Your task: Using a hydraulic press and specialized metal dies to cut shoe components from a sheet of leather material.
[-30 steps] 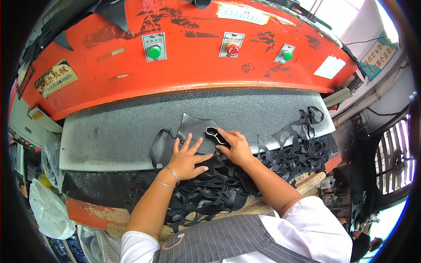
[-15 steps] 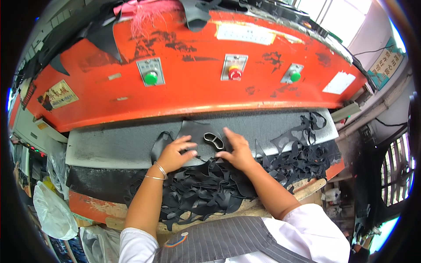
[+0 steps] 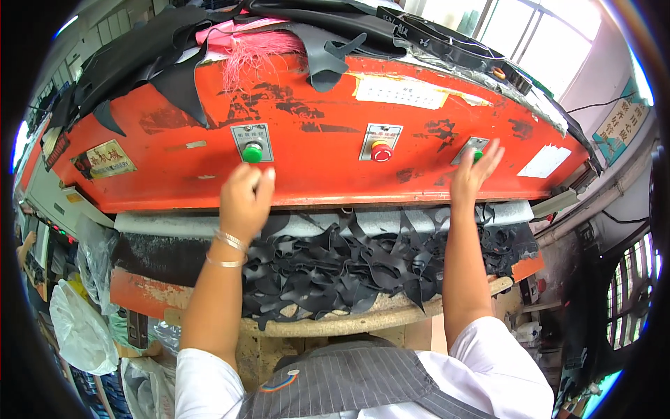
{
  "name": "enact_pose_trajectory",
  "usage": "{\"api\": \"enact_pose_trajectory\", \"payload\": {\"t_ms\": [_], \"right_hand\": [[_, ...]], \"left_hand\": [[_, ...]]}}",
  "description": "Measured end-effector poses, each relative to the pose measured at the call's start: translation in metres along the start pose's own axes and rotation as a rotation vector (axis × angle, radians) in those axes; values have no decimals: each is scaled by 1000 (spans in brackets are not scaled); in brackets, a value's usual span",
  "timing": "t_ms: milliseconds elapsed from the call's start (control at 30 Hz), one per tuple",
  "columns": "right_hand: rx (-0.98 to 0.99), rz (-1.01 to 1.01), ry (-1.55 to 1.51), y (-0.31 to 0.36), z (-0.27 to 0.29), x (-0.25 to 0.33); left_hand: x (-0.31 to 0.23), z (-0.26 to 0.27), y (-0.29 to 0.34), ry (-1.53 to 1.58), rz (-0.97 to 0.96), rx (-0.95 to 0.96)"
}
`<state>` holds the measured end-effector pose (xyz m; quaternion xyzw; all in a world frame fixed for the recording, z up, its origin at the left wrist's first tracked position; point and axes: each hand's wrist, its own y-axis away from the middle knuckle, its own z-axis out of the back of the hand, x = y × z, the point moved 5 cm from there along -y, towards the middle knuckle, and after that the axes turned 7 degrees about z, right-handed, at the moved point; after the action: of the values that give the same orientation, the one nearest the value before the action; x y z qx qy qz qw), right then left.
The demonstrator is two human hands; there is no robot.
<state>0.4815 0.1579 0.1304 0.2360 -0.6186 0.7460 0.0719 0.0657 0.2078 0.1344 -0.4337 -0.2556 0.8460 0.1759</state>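
My left hand (image 3: pixel 246 201) is raised in a loose fist, thumb apart, just below the left green push button (image 3: pixel 252 152) on the red press front (image 3: pixel 314 183). I see nothing in that fist. Stretched out and spread, my right hand (image 3: pixel 474 174) is at the right green push button (image 3: pixel 477 155) and partly covers it; whether it presses is hard to tell. Between them sits a red stop button (image 3: pixel 381 151). Below, black sheet scraps (image 3: pixel 349 262) lie heaped along the front of the pale cutting board (image 3: pixel 174 223). The metal cutting die is hidden from view.
Black sheets (image 3: pixel 132 63) and pink fringed material (image 3: pixel 255 52) lie on top of the press. A worn wooden edge (image 3: pixel 349 323) runs along the front. Plastic bags (image 3: pixel 82 328) hang at the left, and pipes (image 3: pixel 593 192) run along the right wall.
Both hands have risen from beside the metal die on the board to the two green buttons. The red press front now covers more of the board, and the die is out of sight.
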Motion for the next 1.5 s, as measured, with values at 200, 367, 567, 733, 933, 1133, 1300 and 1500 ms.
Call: {"api": "enact_pose_trajectory", "payload": {"t_ms": [200, 367, 567, 733, 933, 1133, 1300, 1500], "right_hand": [[1125, 217, -373, 184, 57, 121], [1444, 390, -263, 260, 84, 168], [1461, 422, -152, 251, 73, 171], [1900, 312, -313, 218, 47, 158], [1112, -37, -57, 155, -67, 94], [1253, -295, -257, 172, -113, 41], [1273, 17, -413, 135, -136, 67], [1214, 188, -417, 153, -158, 58]], "left_hand": [[-4, -38, 186, -39, 61, 578], [-16, -50, 241, -142, 34, 517], [-17, -55, 221, -212, 102, 466], [-11, -50, 201, -204, 175, 769], [11, -83, 97, 36, 33, 486], [87, -149, 68, -214, -31, 407], [78, -140, 57, -134, 101, 395], [71, -141, 54, -144, 131, 311]]}}
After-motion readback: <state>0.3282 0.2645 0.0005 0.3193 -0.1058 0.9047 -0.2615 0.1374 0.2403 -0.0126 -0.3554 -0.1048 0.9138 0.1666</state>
